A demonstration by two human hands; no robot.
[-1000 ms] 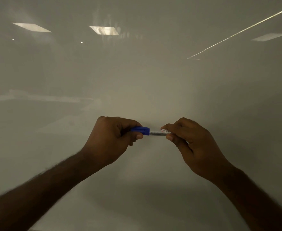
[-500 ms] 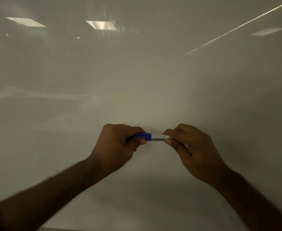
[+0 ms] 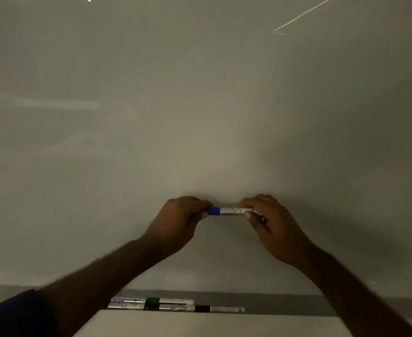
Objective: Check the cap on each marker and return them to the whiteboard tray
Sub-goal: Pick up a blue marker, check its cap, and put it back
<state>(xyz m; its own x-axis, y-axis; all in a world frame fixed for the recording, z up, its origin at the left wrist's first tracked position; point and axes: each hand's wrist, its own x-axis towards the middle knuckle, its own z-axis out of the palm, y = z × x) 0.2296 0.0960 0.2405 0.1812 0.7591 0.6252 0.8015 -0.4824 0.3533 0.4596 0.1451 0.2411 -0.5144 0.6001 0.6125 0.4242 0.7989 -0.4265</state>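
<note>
Blue cap (image 3: 212, 211): pinched in the fingertips of the left hand (image 3: 175, 221), which is curled closed around it; the cap looks seated on the marker, no gap visible.
Marker (image 3: 231, 211): held level in front of the whiteboard (image 3: 200, 105), well above the tray, its white barrel bridging the two hands.
Right hand (image 3: 270, 220): closed on the barrel's far end, thumb underneath.
Doing it well: I would push the two ends straight toward each other along the barrel, no twisting, until the cap stops; then try a light tug.
Tray (image 3: 285, 305): below, already carrying a green-capped marker (image 3: 152, 303) and a black-capped marker (image 3: 202, 308), touching side by side.
Risk: pushing off-axis could skew the cap.
</note>
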